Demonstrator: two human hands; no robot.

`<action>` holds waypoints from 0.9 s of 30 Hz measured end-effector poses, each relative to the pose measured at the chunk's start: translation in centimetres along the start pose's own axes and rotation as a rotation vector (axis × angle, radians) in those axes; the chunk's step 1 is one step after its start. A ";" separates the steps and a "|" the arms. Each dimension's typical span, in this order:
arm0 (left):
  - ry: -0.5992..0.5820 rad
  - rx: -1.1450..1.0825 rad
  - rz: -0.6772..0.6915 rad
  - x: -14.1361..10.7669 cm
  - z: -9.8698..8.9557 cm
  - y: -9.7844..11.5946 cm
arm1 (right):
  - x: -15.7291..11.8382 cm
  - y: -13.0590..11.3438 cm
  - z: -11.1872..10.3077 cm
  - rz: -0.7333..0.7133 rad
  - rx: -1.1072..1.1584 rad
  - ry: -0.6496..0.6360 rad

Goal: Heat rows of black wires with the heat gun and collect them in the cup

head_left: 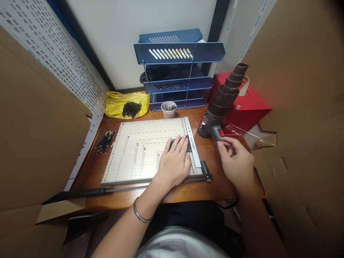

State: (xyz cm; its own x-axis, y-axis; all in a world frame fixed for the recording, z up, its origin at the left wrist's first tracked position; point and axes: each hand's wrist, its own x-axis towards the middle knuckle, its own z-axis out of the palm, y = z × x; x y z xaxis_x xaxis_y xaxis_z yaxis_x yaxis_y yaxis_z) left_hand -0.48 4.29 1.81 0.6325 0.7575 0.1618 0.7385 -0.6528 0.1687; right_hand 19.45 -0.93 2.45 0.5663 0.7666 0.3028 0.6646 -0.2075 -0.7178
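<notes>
My left hand (175, 157) lies flat on the paper cutter (134, 154), fingers stretched over a bundle of thin black strips (190, 144) beside the cutter's metal guide. The palm and fingers hide most of that bundle. At the right, a dark heat gun (219, 104) stands with its stepped nozzle pointing up. My right hand (238, 163) is closed at its handle, thumb and index finger just below the red switch (221, 132); the other fingers are partly hidden. The cutter's long blade arm (103, 191) is lowered along the front edge.
Loose thin black pieces with pale ends (106, 141) lie left of the cutter. Behind it are a yellow bag (113, 102) with a black pile on it, a white cup (169, 113) of short pieces, blue trays (180, 53) and a red box (252, 104). Cardboard walls (303, 143) flank the desk.
</notes>
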 end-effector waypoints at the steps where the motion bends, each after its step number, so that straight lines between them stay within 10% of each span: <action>1: 0.008 0.000 0.001 0.0 0.0 0.1 | 0.1 0.5 0.0 -0.068 -0.055 0.032; 5: 0.033 0.006 0.010 -0.9 0.0 0.4 | 0.3 2.1 0.1 -0.246 -0.162 0.058; 27: 0.035 -0.009 0.055 -3.2 0.5 1.2 | 0.6 2.2 0.7 -0.172 -0.075 -0.018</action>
State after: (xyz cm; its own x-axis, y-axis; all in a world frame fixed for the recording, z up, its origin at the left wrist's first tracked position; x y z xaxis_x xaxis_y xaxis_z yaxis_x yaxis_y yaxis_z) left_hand -1.51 1.07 1.02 0.6634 0.7196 0.2053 0.7005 -0.6937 0.1676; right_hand 20.86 -0.51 0.58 0.4333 0.8050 0.4054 0.7857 -0.1169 -0.6075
